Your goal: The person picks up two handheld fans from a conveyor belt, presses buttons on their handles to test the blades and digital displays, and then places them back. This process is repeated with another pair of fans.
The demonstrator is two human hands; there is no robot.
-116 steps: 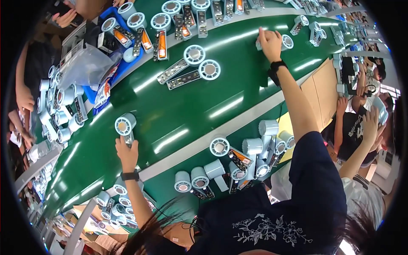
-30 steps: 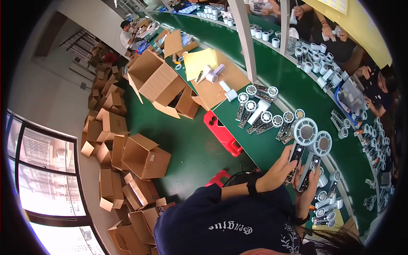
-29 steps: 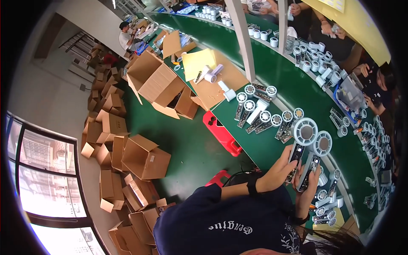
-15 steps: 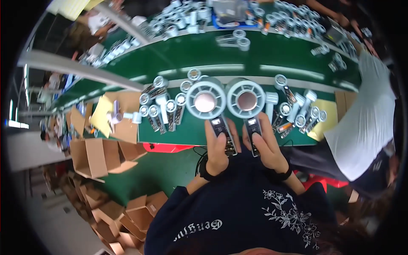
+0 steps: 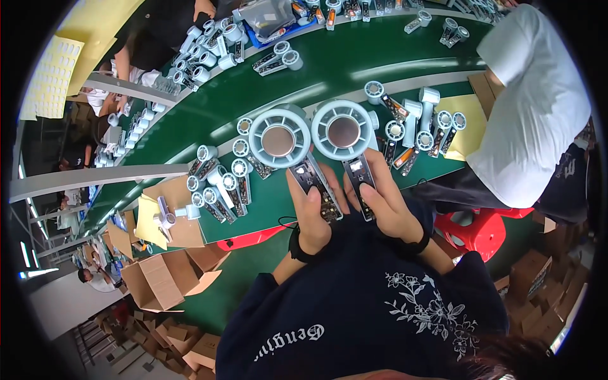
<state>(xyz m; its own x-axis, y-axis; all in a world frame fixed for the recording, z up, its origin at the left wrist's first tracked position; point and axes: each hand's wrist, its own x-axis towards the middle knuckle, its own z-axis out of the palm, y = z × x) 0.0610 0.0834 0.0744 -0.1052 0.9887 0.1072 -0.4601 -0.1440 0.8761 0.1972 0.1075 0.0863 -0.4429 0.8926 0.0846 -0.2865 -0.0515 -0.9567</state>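
Note:
In each hand I hold a pale blue handheld fan upright by its handle, with the handle's circuit board uncovered. My left hand [image 5: 311, 209] is closed round the left fan [image 5: 278, 140], its thumb lying on the board. Closed the same way on the right fan [image 5: 343, 131] is my right hand [image 5: 383, 202], thumb on the lower board. Both round heads face me, side by side, each with a slotted ring around a metallic disc. A small lit patch shows near the top of each board. My fingers partly hide the handles.
More fans [image 5: 218, 183] lie left on the green bench, others [image 5: 424, 126] right. Cardboard boxes [image 5: 161, 278] stand lower left. A co-worker in a white shirt [image 5: 532, 126] sits at right by a red stool [image 5: 475, 234]. Across the green belt [image 5: 354, 50] sits a blue tray [image 5: 278, 31].
The whole view has turned and shifted, so the bench now slants up to the right. Both hands keep hold of the same two fans, which appear slightly further left and higher.

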